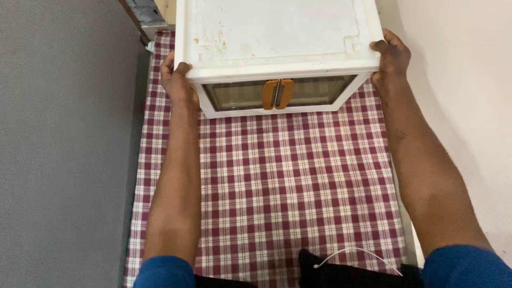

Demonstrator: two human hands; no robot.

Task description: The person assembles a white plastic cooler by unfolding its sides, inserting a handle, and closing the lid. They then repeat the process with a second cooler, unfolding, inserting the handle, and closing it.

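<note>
Spread underneath, a maroon-and-white checked cloth [272, 181] covering the surface, between a grey wall [58, 144] at left and a cream wall [464, 96] at right. Resting on the far end of that cloth, a white plastic box-shaped cabinet [277, 37] with a stained flat top, two glass front doors and paired orange handles [277, 94]; contents behind the glass impossible to tell. Clasped at the front corners by both hands, left hand [177, 80] and right hand [392, 56], fingers curled over the top edge.

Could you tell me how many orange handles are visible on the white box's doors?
2: the left orange handle and the right orange handle sit side by side at the middle of the white box.
</note>
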